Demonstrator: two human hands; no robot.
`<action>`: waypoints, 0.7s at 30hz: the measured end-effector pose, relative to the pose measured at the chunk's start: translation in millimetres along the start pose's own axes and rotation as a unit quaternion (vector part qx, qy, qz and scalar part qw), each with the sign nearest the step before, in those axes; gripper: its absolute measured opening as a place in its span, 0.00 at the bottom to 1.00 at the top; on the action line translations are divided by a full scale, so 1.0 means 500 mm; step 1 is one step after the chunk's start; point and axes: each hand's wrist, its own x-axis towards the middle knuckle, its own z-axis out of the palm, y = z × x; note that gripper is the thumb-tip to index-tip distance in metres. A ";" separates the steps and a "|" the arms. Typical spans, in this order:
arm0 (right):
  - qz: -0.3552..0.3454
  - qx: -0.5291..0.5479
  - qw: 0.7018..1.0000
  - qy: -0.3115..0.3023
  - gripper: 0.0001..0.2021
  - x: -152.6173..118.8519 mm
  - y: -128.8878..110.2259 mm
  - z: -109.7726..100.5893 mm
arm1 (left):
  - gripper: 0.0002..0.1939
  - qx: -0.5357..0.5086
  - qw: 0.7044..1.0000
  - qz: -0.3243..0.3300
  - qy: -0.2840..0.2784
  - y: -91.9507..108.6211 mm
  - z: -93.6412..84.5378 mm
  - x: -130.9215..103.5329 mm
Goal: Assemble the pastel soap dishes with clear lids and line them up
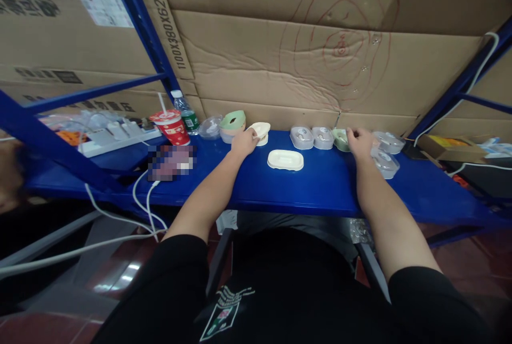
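Fingers and thumb pinched together, the left hand [244,143] grips a tilted cream dish [261,129] behind and to the left of an oval cream tray [285,160], which lies flat on a blue table [312,189]. A cream edge shows beneath the tilted dish; we cannot tell whether it is a separate piece. We find the right hand [360,143], fingers bent, behind and to the right of the tray, close by a green container [341,140]; whether it has hold of anything, we cannot tell. Just behind the tray and slightly right, we see two clear-topped containers [302,138] side by side. Farther right of the tray sit more clear containers [386,165]. To the tray's left, beyond the left hand, we note a green-and-pink stack [227,128], a clear tub [210,128], a water bottle [189,116] and a red cup [173,128] with a straw. Cardboard [248,66] marked with red rings stands behind the tray.
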 end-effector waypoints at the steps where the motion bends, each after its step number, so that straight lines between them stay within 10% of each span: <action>1: 0.006 0.000 1.000 0.008 0.20 0.004 0.009 -0.004 | 0.10 -0.005 1.000 0.004 0.007 0.001 -0.001 0.000; 8: 0.013 0.031 0.999 0.018 0.21 -0.001 -0.029 -0.003 | 0.11 -0.093 0.994 0.022 0.052 0.020 -0.013 -0.007; 15: -0.160 0.078 0.969 -0.170 0.17 -0.088 -0.191 0.035 | 0.15 -0.154 0.982 0.059 0.091 0.044 -0.017 -0.018; 21: -0.247 0.060 0.926 -0.278 0.14 -0.125 -0.230 0.047 | 0.13 -0.084 0.994 -0.004 0.074 0.041 -0.017 -0.014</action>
